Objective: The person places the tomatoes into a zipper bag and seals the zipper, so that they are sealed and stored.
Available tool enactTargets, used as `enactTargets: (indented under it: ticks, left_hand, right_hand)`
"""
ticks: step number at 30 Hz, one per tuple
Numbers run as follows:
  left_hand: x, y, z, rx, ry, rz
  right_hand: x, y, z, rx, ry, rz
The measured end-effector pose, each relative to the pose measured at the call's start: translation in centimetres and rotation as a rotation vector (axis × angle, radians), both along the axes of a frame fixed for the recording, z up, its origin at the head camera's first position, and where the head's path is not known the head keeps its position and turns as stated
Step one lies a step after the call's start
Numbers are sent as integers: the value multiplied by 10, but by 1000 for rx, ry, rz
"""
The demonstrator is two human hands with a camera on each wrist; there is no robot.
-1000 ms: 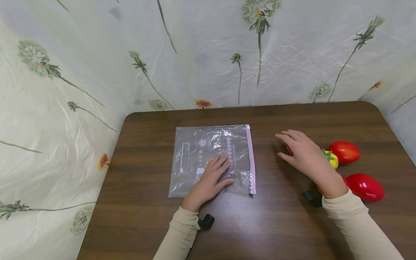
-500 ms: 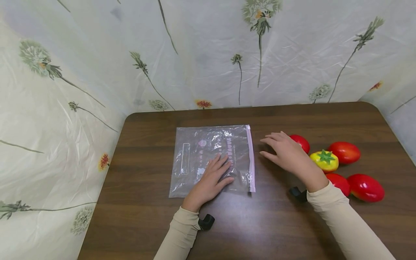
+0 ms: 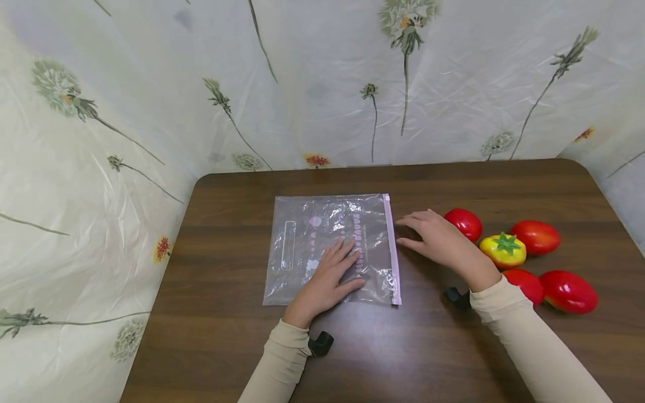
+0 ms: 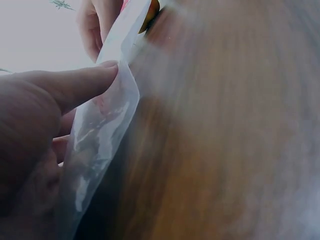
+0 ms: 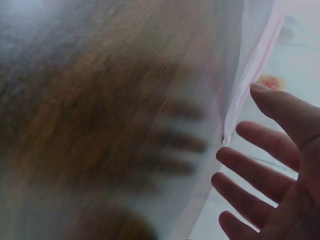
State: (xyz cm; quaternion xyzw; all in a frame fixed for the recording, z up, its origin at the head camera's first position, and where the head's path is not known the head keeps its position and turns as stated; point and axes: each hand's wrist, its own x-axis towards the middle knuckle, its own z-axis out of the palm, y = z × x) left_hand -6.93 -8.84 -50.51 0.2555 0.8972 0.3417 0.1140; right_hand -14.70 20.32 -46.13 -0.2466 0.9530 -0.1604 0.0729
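Observation:
A clear plastic zip bag (image 3: 330,207) with pink print lies flat on the table, its pink zip edge (image 3: 391,246) facing right. My left hand (image 3: 325,282) rests on the bag's front half, fingers spread. In the left wrist view its thumb (image 4: 75,85) lies along the bag's near side. My right hand (image 3: 438,240) hovers just right of the zip edge with nothing in it. From the right wrist view, its loosely extended fingers (image 5: 255,172) point at the zip edge. A glossy red tomato-like piece (image 3: 463,224) sits just beyond the right hand.
To the right stand a yellow tomato-shaped piece (image 3: 504,250) with a green top, an orange-red oval piece (image 3: 535,236), a red oval piece (image 3: 568,291) and another red piece (image 3: 525,284) partly behind the right sleeve. A flowered sheet (image 3: 327,84) hangs behind the wooden table (image 3: 216,268).
My right hand has moved left, away from the red tomato-like piece and up to the bag's zip edge, uncovering the pieces on the right. The left hand stays on the bag.

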Motion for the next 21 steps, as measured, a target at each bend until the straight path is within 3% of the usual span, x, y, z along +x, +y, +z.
enactTargets:
  ticks: [21]
  left_hand:
    - [0,0,-1,-8,5,-2]
  right_hand:
    - [-17,-7,-2,-16,-69,-22]
